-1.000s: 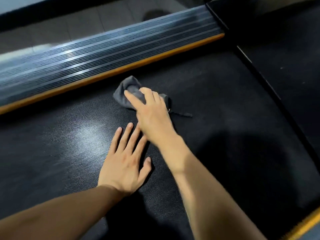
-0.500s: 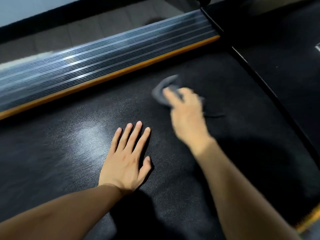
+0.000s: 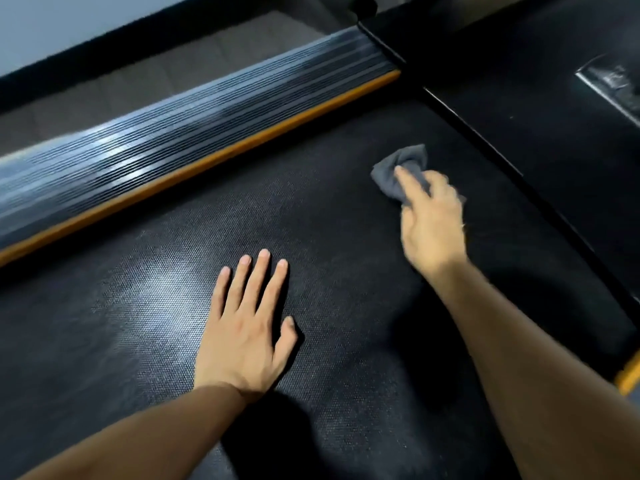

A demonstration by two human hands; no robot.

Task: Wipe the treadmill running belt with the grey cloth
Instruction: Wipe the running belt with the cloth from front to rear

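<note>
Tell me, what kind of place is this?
Probably a gym or home workout room. The hands are on a treadmill's textured black running belt, edged by a ribbed side rail with an orange strip. The right hand wipes it with a grey cloth.

dim overall | glare patch on running belt point(image 3: 152, 289) and ribbed side rail point(image 3: 180, 133) | dark shadows under arms | right hand point(image 3: 429, 223) motion-blurred | edges bowed

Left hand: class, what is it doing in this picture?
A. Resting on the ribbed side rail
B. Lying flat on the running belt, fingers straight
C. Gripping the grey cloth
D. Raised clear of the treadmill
B: the left hand lies palm down on the running belt, fingers straight, while the right hand works the grey cloth.
</note>
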